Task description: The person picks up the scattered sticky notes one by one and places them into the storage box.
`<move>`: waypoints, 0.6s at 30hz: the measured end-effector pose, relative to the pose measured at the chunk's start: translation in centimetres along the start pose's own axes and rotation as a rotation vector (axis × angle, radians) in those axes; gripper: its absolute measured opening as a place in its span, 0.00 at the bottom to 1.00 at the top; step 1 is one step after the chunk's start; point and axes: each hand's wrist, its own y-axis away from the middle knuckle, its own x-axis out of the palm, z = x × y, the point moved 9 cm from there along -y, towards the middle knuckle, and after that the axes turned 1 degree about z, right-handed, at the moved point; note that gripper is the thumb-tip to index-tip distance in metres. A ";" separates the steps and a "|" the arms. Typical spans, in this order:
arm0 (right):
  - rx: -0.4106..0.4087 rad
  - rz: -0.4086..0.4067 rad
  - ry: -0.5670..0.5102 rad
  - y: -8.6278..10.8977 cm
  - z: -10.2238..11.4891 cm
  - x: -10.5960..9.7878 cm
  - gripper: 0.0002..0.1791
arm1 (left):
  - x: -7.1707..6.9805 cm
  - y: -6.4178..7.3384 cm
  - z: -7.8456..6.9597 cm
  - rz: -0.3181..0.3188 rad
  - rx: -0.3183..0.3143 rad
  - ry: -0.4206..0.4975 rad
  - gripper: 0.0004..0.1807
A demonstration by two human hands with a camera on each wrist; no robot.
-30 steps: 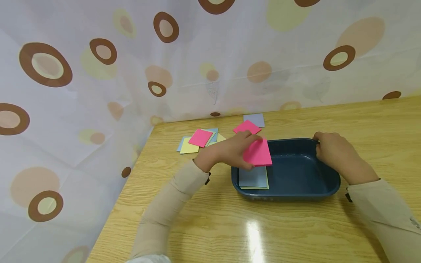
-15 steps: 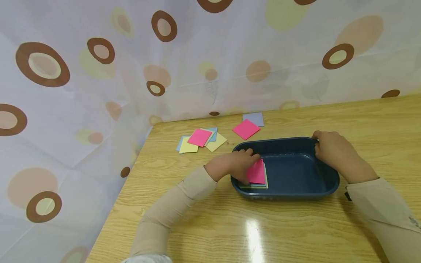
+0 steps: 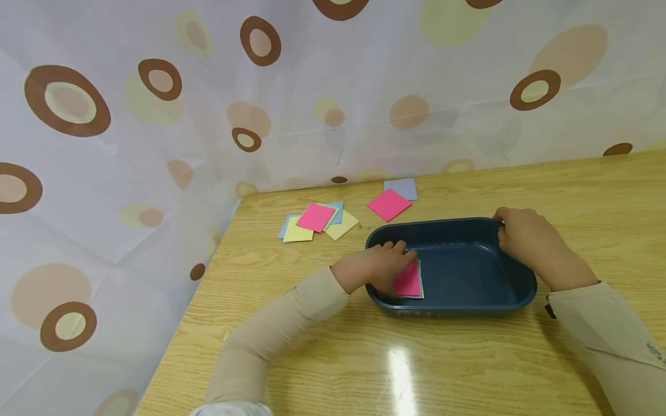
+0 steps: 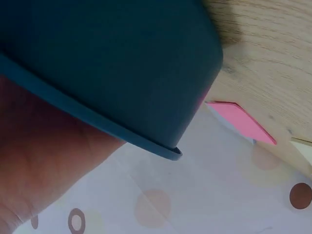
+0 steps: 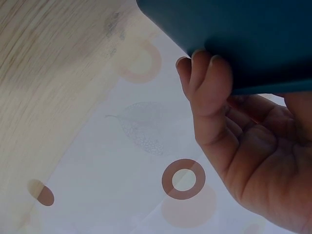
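A dark blue plastic tray (image 3: 468,277) with rounded corners stands on the table. Over its left end reaches my left hand (image 3: 382,266), thumb and fingers at opposite edges of a pink sticky note pad (image 3: 408,282). That pad lies on a small stack of paler notes, whose edges show beneath it. In the left wrist view the tray wall (image 4: 122,73) hides the fingertips and the pad. My right hand (image 3: 536,242) grips the tray's far right corner; the right wrist view shows its fingers (image 5: 212,83) curled around the rim.
Behind the tray lie a pink note pad (image 3: 389,204) and a lilac one (image 3: 402,188). Further left is an overlapping group of yellow, blue and pink (image 3: 315,217) notes. A patterned curtain (image 3: 333,104) borders the wooden table (image 3: 322,358) at the back and left.
My left hand has carried the pink pad down into the tray onto the stack, then shifted slightly right and toward the near side. The right hand has stayed on the rim.
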 end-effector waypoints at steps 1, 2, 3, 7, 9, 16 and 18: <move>0.003 0.002 -0.003 0.0 -0.1 0.0 0.17 | -0.2 0.0 -0.2 -0.010 0.017 -0.011 0.47; 0.004 0.003 -0.004 0.1 -0.1 0.0 0.17 | -0.3 0.0 -0.4 -0.019 0.034 -0.018 0.45; 0.004 0.002 -0.003 0.1 -0.1 0.0 0.17 | -0.5 0.0 -0.7 -0.024 0.054 -0.021 0.44; 0.008 0.004 -0.004 0.1 0.0 0.0 0.17 | -0.5 -0.1 -1.3 -0.023 0.099 0.011 0.37; 0.008 0.007 -0.003 0.1 0.0 0.1 0.17 | -0.5 -0.3 -1.4 -0.020 0.103 0.035 0.35; 0.007 0.008 -0.004 0.0 0.0 0.1 0.17 | -0.6 -0.5 -1.7 -0.036 0.131 0.062 0.32; 0.006 0.006 -0.002 0.0 0.0 0.1 0.17 | -0.6 -0.6 -1.8 -0.039 0.136 0.058 0.31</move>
